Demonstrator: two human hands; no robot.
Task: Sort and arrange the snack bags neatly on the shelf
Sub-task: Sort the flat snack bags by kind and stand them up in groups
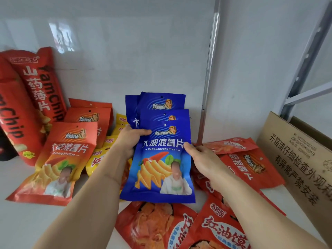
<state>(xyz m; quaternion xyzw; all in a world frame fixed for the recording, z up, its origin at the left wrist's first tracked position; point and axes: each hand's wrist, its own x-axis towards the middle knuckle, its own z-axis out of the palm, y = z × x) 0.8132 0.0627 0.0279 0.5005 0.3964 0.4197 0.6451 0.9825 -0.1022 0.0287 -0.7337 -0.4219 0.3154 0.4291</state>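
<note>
Both hands, left (128, 141) and right (203, 159), pinching the front blue potato-chip bag (161, 164) by its edges, squaring it onto the blue stack (158, 103) against the shelf (23, 218) wall.

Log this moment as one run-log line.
step: stacking blue bags | left hand: grips blue chip bag | right hand: pinches its right edge | orange chip bags: at left

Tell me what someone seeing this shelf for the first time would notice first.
The bright blue chip bag at centre stands out, gripped at its edges by the left hand and right hand, with more blue bags standing behind it against the wall. Orange chip bags line up on the left beside tall red yam chip bags; a cardboard box sits at right.
</note>
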